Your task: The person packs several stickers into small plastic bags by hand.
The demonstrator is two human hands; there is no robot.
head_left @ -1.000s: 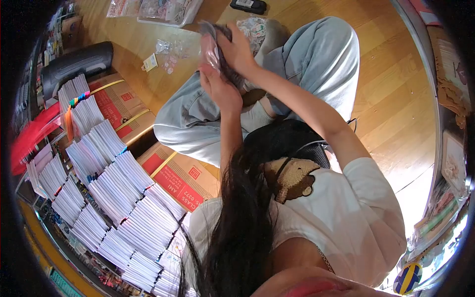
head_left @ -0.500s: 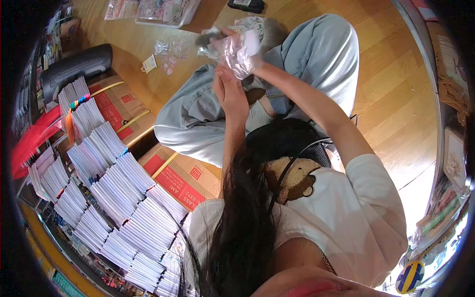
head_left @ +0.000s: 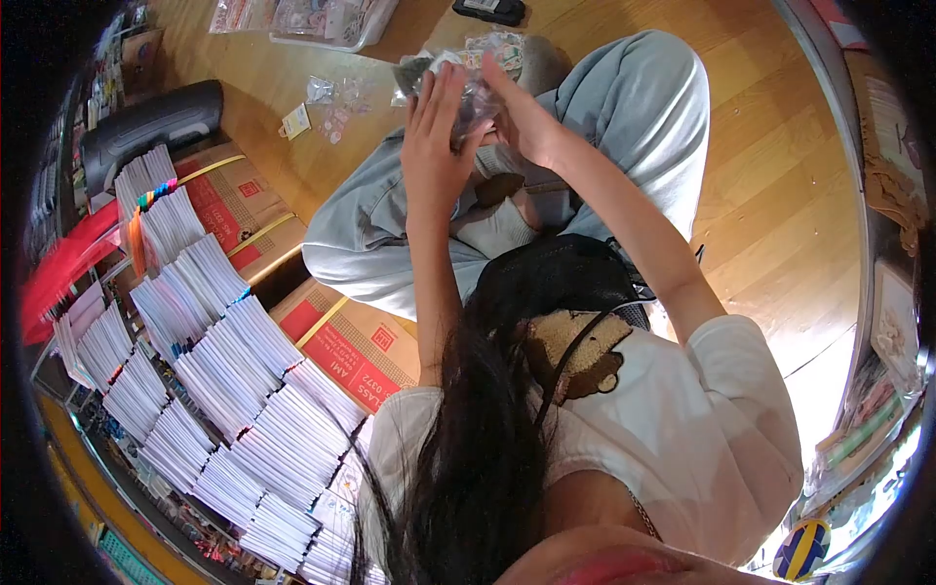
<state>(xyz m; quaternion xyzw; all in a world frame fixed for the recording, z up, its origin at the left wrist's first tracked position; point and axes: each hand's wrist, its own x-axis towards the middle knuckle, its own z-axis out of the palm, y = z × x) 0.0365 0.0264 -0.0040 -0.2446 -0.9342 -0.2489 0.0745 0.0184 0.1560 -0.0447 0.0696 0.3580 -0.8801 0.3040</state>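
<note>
Between my two hands is a crinkled clear plastic bag [head_left: 476, 105], above my crossed legs. My left hand [head_left: 435, 136] lies along its left side, fingers stretched upward against it. From the right, my right hand [head_left: 526, 122] presses on the same bag, its thumb side toward me. The bag's contents are blurred by glare. Just beyond the hands sit a grey fuzzy item [head_left: 542, 64] and a packet with a colourful print [head_left: 497, 44]. On the floor to the left lie small clear packets [head_left: 336, 125] and a white-and-yellow tag [head_left: 294, 122].
A clear plastic tray [head_left: 375, 24] of small packets stands at the far left, near a black pouch [head_left: 489, 11]. Close on my left are strapped cardboard boxes [head_left: 249, 200] and stacked notebooks [head_left: 229, 361]. Shelving [head_left: 882, 185] runs along the right.
My left hand has risen from below the bag to its left side, fingers now extended. My right hand has turned and moved slightly; both hands now press the bag between them.
</note>
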